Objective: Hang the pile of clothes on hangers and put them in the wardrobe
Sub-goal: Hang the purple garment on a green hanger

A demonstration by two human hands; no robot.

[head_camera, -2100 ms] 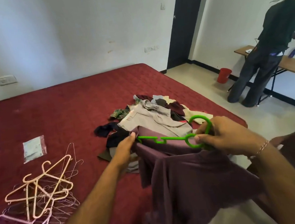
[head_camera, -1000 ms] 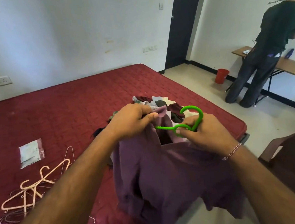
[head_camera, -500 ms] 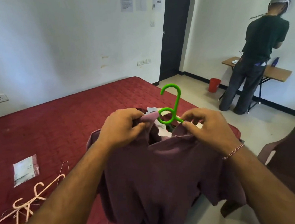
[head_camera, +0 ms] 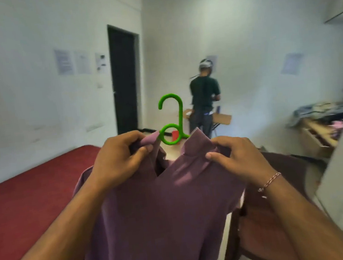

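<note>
Both hands pinch the collar: left hand (head_camera: 118, 159) and right hand (head_camera: 236, 155) each clamp the mauve cotton polo shirt (head_camera: 158, 212) at chest height. Green plastic hanger (head_camera: 170, 119) rises upright between them, hook topmost, nearer the left hand.

No writing can be read anywhere. Paper sheets (head_camera: 81, 62) on the wall in the upper left of the frame (beside the dark door (head_camera: 125, 79)) are too blurred to make out.
</note>
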